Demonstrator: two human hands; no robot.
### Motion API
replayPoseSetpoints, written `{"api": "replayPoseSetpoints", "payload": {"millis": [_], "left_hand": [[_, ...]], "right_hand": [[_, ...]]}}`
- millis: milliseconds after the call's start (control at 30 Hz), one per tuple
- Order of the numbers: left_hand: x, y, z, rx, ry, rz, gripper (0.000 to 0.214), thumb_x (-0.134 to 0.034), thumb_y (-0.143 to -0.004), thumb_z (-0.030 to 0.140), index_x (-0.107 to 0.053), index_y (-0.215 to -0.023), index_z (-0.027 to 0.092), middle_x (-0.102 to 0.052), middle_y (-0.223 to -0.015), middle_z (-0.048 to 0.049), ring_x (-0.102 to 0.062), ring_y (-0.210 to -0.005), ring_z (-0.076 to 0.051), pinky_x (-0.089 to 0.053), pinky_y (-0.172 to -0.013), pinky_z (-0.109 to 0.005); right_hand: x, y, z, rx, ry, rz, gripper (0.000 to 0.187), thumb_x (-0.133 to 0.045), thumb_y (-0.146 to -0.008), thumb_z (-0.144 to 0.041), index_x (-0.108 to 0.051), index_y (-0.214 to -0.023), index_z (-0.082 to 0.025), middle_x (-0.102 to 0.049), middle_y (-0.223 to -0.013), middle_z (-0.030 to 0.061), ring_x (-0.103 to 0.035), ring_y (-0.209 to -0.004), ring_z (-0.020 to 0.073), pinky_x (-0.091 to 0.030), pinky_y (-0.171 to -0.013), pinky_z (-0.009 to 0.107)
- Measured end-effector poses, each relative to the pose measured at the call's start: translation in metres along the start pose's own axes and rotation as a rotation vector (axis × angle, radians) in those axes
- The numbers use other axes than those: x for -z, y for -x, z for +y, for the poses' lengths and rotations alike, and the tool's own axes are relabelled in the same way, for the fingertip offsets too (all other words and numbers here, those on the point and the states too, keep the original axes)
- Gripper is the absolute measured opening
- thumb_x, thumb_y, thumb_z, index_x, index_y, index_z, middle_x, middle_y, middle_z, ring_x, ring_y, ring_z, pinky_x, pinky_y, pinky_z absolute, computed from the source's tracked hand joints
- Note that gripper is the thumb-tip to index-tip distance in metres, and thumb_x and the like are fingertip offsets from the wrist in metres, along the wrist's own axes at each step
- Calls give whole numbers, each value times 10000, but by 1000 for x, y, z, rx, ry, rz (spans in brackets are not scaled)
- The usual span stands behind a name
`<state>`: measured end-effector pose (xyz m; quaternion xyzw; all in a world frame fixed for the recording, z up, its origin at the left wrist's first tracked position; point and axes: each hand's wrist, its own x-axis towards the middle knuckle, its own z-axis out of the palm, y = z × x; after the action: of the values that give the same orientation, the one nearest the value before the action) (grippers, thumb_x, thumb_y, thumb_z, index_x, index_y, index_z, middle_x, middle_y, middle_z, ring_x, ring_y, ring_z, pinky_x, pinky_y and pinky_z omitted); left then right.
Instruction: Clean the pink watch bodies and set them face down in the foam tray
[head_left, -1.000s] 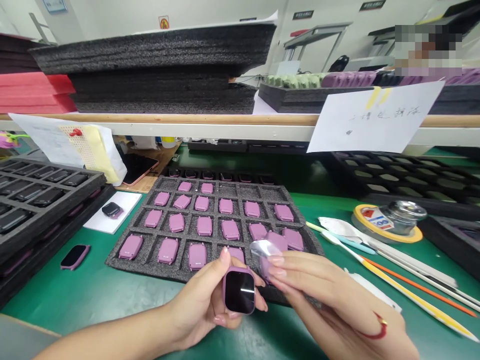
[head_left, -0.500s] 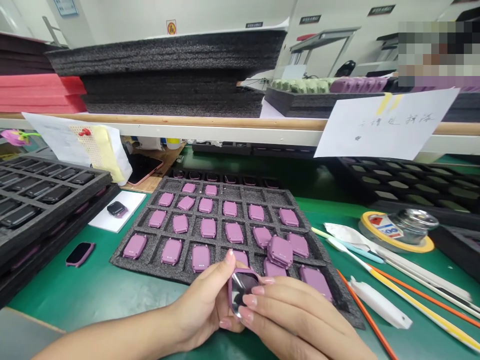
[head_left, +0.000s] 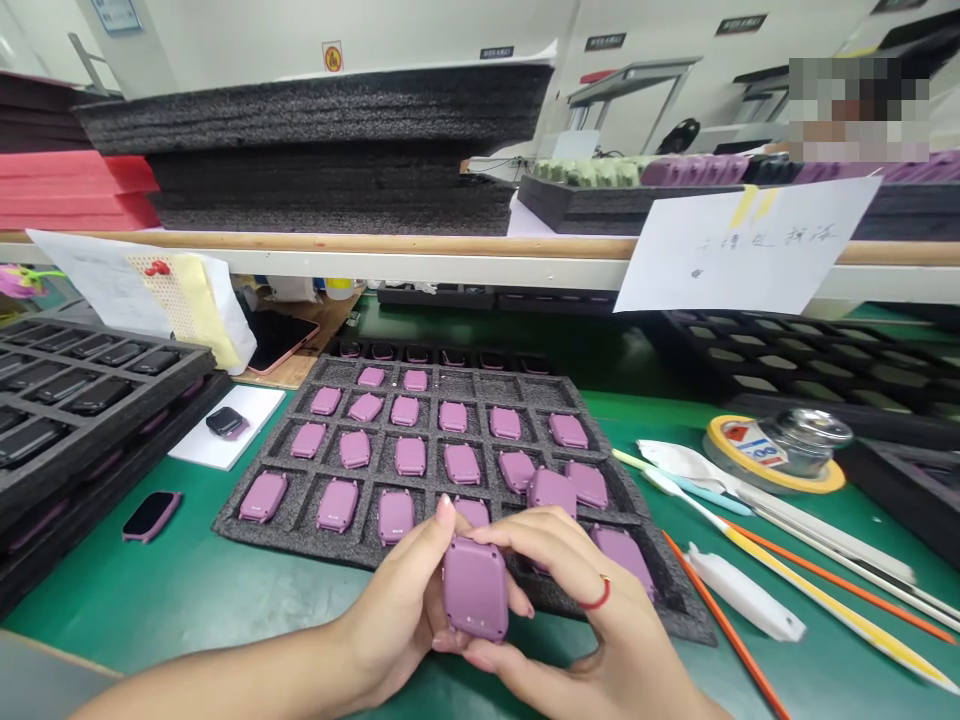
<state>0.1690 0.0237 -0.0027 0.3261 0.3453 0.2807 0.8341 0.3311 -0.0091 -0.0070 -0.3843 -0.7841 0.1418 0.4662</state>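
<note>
Both my left hand [head_left: 397, 600] and my right hand [head_left: 559, 590] grip a mauve-purple smartwatch body [head_left: 475, 590] above the front edge of the tray. Its back faces up and its screen is hidden. A dark grey foam tray [head_left: 442, 390] lies just beyond my hands, holding rows of similar purple watch bodies [head_left: 461, 464] in its pockets. One purple watch [head_left: 551, 492] sits tilted on top of others near my right fingers. My right hand hides part of the tray's front corner.
A black foam tray of dark-screened watches [head_left: 75, 400] lies at left, with a loose watch [head_left: 152, 516] on the green mat. At right are a tape roll [head_left: 772, 455], a glass jar [head_left: 806, 442], orange-and-yellow sticks [head_left: 825, 595] and a white tube [head_left: 742, 592]. Foam sheets [head_left: 315, 150] are stacked on a shelf.
The watch has turned over in my hands, from screen showing to back showing. The clear film seen earlier is no longer visible. My right hand has moved closer to my left.
</note>
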Motion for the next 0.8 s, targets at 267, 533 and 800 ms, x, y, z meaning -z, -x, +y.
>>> {"api": "replayPoseSetpoints", "payload": {"millis": [267,533,800], "left_hand": [[5,1,-6,24,-6,-45,633,-651,-756,773,-524,-860,161,-598,-745,-3,-382,-449,-35,-188,-420,-183],[4,2,-6,8,-193,-74,646,-594,-778,784,-508,-847,147,-661,-888,-79,-400,-461,-27,-186,-405,-182],[3,-4,-10,70,-265,-96,743,-554,-672,890,-495,-778,157,-669,-818,-75,-378,-422,-30,-194,-393,-201]], "right_hand": [[23,-5,21,13,299,34,420,-701,-842,-248,-567,-1240,-235,-725,-1078,60,-685,-981,229,-552,-870,383],[55,-5,56,-302,438,-117,311,-641,-881,-370,-652,-1142,-201,-726,-1123,108,-687,-1052,288,-556,-917,477],[58,-49,36,-507,584,-645,519,-645,-791,-228,-645,-1310,-247,-729,-1182,88,-693,-1073,275,-520,-914,364]]}}
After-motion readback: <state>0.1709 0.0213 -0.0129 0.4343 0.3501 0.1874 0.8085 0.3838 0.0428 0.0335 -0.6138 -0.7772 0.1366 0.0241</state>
